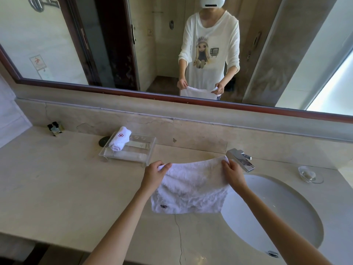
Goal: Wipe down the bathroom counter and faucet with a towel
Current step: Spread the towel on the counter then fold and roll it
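Two hands hold one small white fluffy towel (191, 186) up in the air, spread out flat like a little flag. In the head view, the left hand (155, 174) pinches the top corner of the towel at 9 o'clock from the towel's middle, and the right hand (232, 172) pinches the other top corner at 3 o'clock. Fingers and thumbs are curled tight on the cloth. It hangs down over the pale beige stone counter (66, 188), just at the edge of the white oval sink (282, 211), and I cannot tell if its bottom edge touches the stone. At 1 o'clock from the towel, the shiny square silver faucet (241, 159) sits just behind the right hand. At 11 o'clock, a clear plastic tray (131, 152) holds a rolled white washcloth with a red flower mark (119, 139). Far off at 3 o'clock sits a small round glass soap dish (310, 174). I think the job has hardly begun: the towel is only being opened up and is not pressed on anything. All the counter and the faucet seem left to wipe.
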The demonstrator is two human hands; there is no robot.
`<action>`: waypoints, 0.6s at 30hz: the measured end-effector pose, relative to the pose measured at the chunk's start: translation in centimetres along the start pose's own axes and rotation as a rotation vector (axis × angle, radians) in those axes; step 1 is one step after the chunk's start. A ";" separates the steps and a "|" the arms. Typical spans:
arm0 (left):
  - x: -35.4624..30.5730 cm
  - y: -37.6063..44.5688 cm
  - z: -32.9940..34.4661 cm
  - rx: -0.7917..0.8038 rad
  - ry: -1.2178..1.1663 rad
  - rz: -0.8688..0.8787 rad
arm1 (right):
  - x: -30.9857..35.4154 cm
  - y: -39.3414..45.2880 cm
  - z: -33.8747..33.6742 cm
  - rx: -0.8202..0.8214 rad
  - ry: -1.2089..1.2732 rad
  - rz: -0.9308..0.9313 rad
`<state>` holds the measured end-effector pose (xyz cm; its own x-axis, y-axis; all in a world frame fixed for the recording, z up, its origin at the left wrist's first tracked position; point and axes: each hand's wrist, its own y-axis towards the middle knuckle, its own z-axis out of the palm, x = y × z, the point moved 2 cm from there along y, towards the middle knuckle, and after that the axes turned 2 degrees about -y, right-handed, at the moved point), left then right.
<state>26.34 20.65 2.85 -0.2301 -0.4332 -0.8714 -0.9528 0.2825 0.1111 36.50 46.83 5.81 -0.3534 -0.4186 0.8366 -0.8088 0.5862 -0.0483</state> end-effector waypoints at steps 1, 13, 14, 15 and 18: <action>-0.1 0.4 -0.6 -0.003 0.033 -0.009 | 0.0 -0.3 0.1 0.011 0.021 0.028; -4.1 9.8 -2.9 -0.029 0.380 0.093 | -5.2 -5.7 6.2 0.226 0.826 0.673; -3.5 10.2 -0.8 0.034 0.365 0.098 | -6.5 -5.7 6.9 0.191 0.788 0.718; -2.8 10.3 1.5 0.116 0.314 0.073 | -7.8 -5.7 7.5 0.169 0.734 0.752; 0.1 8.0 8.0 0.359 0.205 -0.065 | -12.0 -5.8 8.3 0.124 0.514 0.869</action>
<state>20.30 29.74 -0.14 -0.2410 -0.6108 -0.7542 -0.8454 0.5138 -0.1459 41.55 42.67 -8.51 -0.6204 0.4841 0.6170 -0.4216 0.4575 -0.7829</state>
